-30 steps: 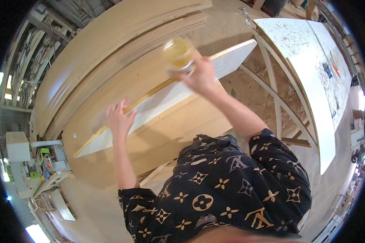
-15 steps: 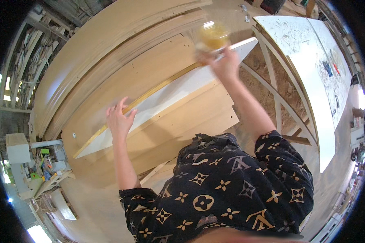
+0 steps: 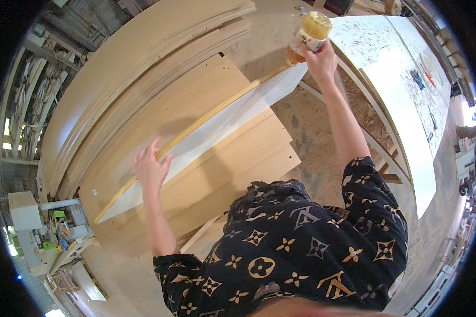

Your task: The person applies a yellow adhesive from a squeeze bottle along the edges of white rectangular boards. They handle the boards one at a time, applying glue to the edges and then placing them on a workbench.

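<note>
My right hand (image 3: 321, 62) is closed around an upturned glue bottle (image 3: 313, 33), clear with a printed label and yellowish contents. Its lower end touches or nearly touches the far right end of a long white board (image 3: 259, 92). That board stands on edge, and a yellow, wet-looking strip (image 3: 203, 117) runs along its narrow top edge. Further left, my left hand (image 3: 152, 168) is held with fingers spread at the same edge. Whether those fingertips touch the board, I cannot tell. Tan panels (image 3: 238, 140) lie flat underneath.
Large stacked sheets (image 3: 116, 68) lie beyond the board. To the right, a white tabletop (image 3: 402, 100) on a wooden frame carries a dark blue item and a red one. Cluttered shelving (image 3: 29, 100) and a machine with a pipe (image 3: 26, 211) stand at the left.
My right hand has moved away and to the right with the glue bottle, reaching the board's far end. My left hand stays near the same spot with its fingers still spread.
</note>
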The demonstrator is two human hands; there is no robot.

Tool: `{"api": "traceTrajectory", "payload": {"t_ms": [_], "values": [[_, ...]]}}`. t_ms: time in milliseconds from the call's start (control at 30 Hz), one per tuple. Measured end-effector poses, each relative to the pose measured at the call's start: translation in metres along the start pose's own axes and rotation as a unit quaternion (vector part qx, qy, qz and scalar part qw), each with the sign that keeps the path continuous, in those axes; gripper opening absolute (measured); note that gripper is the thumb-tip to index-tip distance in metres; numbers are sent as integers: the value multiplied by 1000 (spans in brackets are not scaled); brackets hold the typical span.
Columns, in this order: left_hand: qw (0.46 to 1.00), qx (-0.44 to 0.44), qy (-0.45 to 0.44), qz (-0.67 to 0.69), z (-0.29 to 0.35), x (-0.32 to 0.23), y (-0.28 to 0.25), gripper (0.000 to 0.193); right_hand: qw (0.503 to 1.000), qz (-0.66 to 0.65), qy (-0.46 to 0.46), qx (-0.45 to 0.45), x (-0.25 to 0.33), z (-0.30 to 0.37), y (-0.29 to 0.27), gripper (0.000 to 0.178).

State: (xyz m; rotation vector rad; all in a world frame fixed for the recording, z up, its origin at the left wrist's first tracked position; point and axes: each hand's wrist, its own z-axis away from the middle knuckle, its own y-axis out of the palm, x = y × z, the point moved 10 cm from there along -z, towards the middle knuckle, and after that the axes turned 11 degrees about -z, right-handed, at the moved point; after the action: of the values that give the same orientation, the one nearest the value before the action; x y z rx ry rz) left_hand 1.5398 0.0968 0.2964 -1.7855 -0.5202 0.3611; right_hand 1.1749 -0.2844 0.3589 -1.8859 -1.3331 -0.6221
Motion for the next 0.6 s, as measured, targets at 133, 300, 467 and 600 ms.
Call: {"api": "traceTrajectory", "payload": {"t_ms": [133, 300, 467, 600], "values": [[999, -10, 37, 21, -11, -17, -3, 60, 999, -28, -15, 38, 30, 23, 21, 48], [998, -30, 50, 11, -27, -32, -5, 60, 986, -59, -96, 127, 94, 67, 75, 50], [999, -21, 27, 0, -30, -26, 0, 59, 993, -25, -52, 105, 59, 29, 59, 48], [1000, -9, 7, -2, -30, -22, 3, 57, 996, 83, -18, 5, 23, -22, 10, 41]]}}
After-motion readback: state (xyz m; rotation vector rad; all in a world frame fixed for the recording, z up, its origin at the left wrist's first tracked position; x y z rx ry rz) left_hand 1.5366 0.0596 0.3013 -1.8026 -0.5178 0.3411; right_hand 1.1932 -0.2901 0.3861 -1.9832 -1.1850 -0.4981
